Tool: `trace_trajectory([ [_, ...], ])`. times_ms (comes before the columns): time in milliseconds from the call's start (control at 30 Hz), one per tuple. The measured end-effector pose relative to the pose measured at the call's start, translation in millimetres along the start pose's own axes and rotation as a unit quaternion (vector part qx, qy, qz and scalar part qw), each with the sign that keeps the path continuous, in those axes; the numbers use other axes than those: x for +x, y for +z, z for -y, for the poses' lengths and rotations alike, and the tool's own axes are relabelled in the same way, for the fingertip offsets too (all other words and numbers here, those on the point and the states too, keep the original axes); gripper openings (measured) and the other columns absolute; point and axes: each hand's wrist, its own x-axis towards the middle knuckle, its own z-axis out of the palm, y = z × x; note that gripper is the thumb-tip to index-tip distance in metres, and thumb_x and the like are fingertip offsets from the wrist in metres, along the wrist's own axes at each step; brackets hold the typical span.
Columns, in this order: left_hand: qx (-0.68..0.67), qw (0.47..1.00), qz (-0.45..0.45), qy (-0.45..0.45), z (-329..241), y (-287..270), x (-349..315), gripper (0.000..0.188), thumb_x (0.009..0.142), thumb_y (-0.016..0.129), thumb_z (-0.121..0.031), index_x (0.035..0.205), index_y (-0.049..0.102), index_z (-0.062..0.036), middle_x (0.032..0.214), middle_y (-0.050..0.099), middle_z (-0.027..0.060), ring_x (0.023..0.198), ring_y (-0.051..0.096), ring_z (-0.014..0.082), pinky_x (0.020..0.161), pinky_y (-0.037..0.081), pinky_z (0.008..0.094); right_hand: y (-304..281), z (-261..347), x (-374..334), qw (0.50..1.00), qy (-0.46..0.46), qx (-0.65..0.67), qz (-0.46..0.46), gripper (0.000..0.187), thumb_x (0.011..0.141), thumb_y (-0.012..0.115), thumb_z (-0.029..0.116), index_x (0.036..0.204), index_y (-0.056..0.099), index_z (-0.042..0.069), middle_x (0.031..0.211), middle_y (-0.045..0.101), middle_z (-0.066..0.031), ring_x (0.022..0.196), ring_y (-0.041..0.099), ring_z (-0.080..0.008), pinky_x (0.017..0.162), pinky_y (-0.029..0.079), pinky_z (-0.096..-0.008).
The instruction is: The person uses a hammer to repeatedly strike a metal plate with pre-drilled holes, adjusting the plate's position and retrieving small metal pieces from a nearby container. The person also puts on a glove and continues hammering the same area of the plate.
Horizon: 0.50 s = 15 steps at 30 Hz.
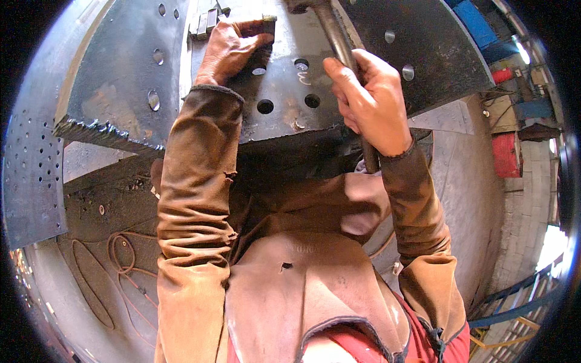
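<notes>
My right hand [372, 97] is closed around the metal handle of a hammer [333, 30]. The hammer's head is at the top edge, partly cut off, and its handle runs down past my wrist. Farther left, my left hand [227, 51] pinches a short, stubby metal piece [270, 24] between thumb and fingers, over a grey steel plate [281, 118]. I cannot make out what kind of piece it is. The plate has several round holes and a chalk mark. Just beyond my left hand, a row of small metal blocks [204, 24] lies on the steel.
Dark steel plates with holes flank the middle one, at left [121, 66] and right [423, 60], with rough cut edges. A hose [121, 254] coils on the floor at lower left. A perforated plate [36, 163] stands far left. Red containers [507, 154] and blue railings [520, 308] are at right.
</notes>
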Motion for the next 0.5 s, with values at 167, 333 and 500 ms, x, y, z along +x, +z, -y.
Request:
trace_trajectory([
  [167, -0.033, 0.999, -0.008, -0.013, -4, 4, -2, 0.037, 0.088, 0.079, -0.025, 0.120, 0.075, -0.0056, 0.100, 0.078, 0.0033, 0.080, 0.066, 0.0081, 0.075, 0.056, 0.0276, 2, 24, 15, 0.998, -0.013, 0.059, 0.016, 0.030, 0.101, 0.065, 0.025, 0.081, 0.055, 0.005, 0.060, 0.048, 0.0019, 0.042, 0.041, -0.0030, 0.035, 0.027, -0.0232],
  [333, 0.006, 0.999, -0.033, -0.001, -6, -6, -9, 0.041, 0.086, 0.079, -0.029, 0.117, 0.076, -0.0042, 0.096, 0.078, 0.0051, 0.078, 0.067, 0.0103, 0.075, 0.056, 0.0275, -33, 94, 39, 0.972, -0.165, 0.158, -0.052, 0.029, 0.102, 0.061, 0.022, 0.079, 0.060, 0.004, 0.056, 0.053, -0.0022, 0.043, 0.047, -0.0091, 0.038, 0.033, -0.0265],
  [500, -0.012, 0.999, -0.009, -0.038, -26, 6, -7, 0.034, 0.084, 0.080, -0.019, 0.116, 0.077, -0.0084, 0.108, 0.078, 0.0100, 0.091, 0.073, 0.0168, 0.089, 0.056, 0.0295, -66, 90, 42, 0.968, -0.148, 0.200, -0.018, 0.028, 0.103, 0.059, 0.022, 0.082, 0.060, 0.003, 0.061, 0.057, -0.0059, 0.047, 0.052, -0.0152, 0.040, 0.039, -0.0304],
])
